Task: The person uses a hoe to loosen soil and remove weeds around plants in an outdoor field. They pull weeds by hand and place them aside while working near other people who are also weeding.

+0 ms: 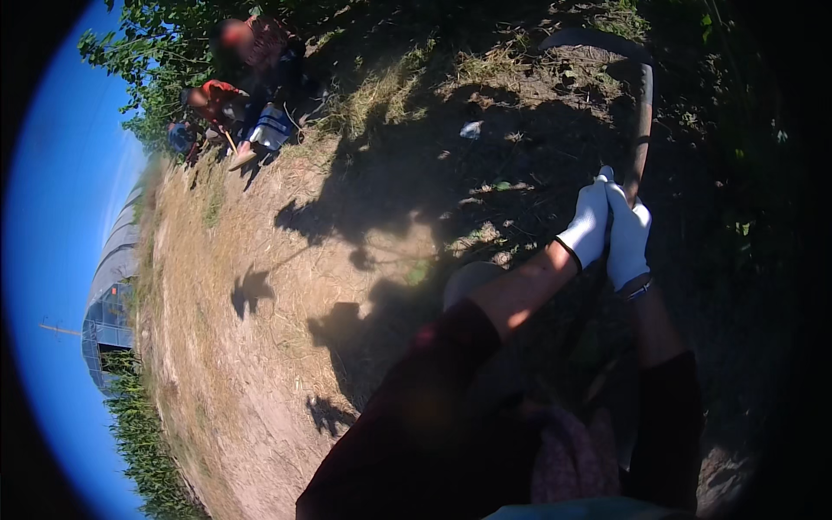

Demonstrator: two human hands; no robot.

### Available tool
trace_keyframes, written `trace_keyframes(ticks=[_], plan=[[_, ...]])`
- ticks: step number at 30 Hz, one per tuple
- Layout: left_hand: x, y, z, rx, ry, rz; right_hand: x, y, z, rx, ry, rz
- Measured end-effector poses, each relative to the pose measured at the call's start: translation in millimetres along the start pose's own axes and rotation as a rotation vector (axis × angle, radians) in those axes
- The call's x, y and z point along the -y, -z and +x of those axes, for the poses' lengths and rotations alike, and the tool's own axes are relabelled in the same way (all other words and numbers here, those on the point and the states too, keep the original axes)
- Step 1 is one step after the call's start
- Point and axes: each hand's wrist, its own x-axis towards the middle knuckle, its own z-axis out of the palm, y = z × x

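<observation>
A sickle with a wooden handle point(640, 146) and a dark curved blade point(601, 40) reaches up from my hands, its blade over the shaded ground at the upper right. My right hand point(628, 237), in a white glove, is closed around the lower part of the handle. Directly beside it, my left hand point(588, 218), also white-gloved, presses against the right one. Its fingers are largely hidden, so whether it grips the handle too is unclear. Both forearms come up from the bottom of the view, in dark sleeves.
Co-workers point(260, 49) are bent or crouched beside leafy plants point(162, 39) at the upper left, near a white and blue bag point(272, 127). A pale scrap point(471, 130) lies on the ground. Dry grass point(383, 91) edges the shade. Farther off stand a greenhouse point(110, 312) and tall green crops point(140, 429).
</observation>
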Motion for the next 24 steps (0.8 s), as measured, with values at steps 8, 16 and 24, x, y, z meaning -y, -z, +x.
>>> trace_keyframes(ticks=[8,16,24], plan=[[13,6,11,0.123,-0.107,-0.115,-8,2,6,0.000,0.033,0.000],[7,-9,5,-0.035,-0.065,-0.228,5,-2,0,-0.023,0.029,-0.029],[0,-6,-2,-0.036,-0.004,-0.098,-2,-5,5,-0.048,0.038,0.053]])
